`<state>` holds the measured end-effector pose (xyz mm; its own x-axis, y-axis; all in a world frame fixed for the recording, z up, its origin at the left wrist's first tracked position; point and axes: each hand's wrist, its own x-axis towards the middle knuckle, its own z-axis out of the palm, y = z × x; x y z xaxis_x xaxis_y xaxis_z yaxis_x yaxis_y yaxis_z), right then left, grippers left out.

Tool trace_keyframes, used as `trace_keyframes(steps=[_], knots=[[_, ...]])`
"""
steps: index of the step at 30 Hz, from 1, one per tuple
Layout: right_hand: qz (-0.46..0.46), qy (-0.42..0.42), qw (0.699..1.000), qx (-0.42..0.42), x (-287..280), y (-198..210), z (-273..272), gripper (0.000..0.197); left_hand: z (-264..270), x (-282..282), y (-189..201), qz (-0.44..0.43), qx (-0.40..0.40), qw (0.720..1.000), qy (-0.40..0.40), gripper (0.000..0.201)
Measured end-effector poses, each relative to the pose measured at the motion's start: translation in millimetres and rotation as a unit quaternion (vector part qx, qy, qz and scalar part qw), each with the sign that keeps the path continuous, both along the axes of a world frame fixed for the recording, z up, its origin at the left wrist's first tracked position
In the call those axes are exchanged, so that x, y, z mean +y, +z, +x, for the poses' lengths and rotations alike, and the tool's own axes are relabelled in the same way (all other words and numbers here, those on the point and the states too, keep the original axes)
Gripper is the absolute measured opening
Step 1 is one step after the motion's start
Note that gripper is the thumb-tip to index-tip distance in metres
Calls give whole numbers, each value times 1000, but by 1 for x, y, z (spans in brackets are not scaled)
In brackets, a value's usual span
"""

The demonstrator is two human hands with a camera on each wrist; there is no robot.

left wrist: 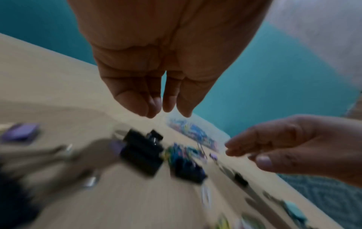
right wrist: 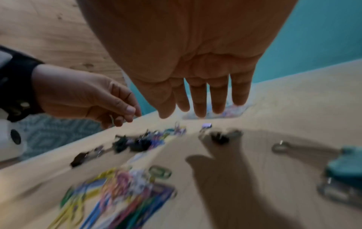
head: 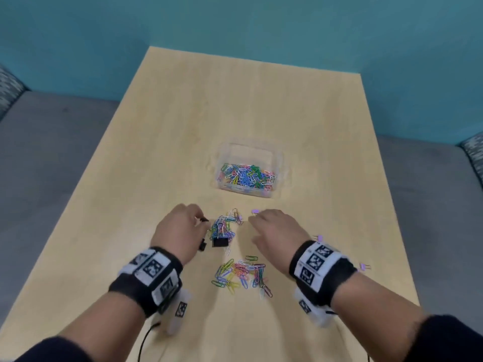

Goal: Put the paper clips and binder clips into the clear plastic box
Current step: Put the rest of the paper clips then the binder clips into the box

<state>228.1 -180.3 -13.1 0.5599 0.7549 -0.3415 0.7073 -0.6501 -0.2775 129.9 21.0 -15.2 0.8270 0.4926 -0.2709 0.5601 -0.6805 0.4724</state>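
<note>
The clear plastic box [head: 274, 155] stands mid-table with several coloured paper clips in it. In front of it lies a tangle of paper clips [head: 226, 223] with a large black binder clip [head: 219, 242] at its near edge. My left hand [head: 199, 221] hovers at the tangle's left, fingers loosely curled over a small black binder clip [head: 204, 219]; nothing shows in its fingers [left wrist: 149, 106]. My right hand [head: 254, 222] hovers at the tangle's right with straight, spread fingers [right wrist: 198, 106], holding nothing. A second heap of paper clips [head: 243, 275] lies nearer me.
Purple binder clips lie by the right fingertips [head: 255, 211], beside the right wrist [head: 318, 237] and further right [head: 364, 266]. Another small black clip [head: 202, 244] sits left of the large one. The wooden table [head: 235, 100] ends at a teal wall; grey seating flanks it.
</note>
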Motion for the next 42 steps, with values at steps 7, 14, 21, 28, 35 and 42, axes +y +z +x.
trace_keyframes(steps=[7,14,21,28,35,42], knots=[[23,-73,996,-47,36,-12,-16,28,-6,-46,-13,67,51,996,-23,38],[43,-106,993,-20,22,-14,-34,22,-6,-56,-18,140,75,982,-102,23],[65,-124,990,-6,-16,-11,-51,21,-20,-51,-16,140,68,979,-129,22],[101,-154,982,29,-48,-13,-65,25,-43,-28,-5,-314,-71,932,169,13],[90,-188,977,49,-76,-20,-79,18,-77,39,-7,-64,-16,983,170,18],[78,-209,973,64,-83,-25,-87,19,-63,16,-12,64,-48,996,45,32]])
